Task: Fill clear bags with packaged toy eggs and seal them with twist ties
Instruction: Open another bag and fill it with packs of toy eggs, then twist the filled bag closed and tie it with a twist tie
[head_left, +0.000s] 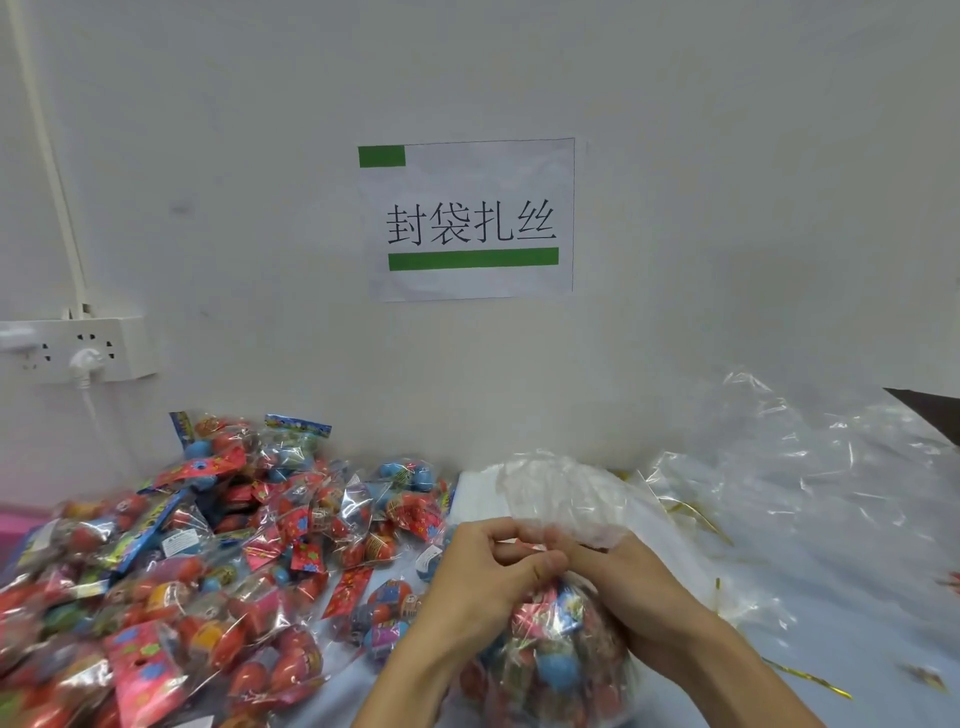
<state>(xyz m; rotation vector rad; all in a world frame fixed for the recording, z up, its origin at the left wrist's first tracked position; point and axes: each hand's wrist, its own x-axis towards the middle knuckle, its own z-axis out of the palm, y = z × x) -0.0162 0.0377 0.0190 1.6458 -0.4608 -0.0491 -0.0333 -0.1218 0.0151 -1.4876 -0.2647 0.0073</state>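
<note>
Both hands gather the neck of a filled clear bag (556, 649) low in the middle of the surface (831, 623).

The left hand (488, 571) and right hand (634, 587) pinch the bunched plastic above the packaged toy eggs inside. A heap of packaged eggs (182, 561) lies left, gold twist ties (805, 675) and empty clear bags (810, 467) right; a paper sign (470, 218) is stuck to the wall.
</note>
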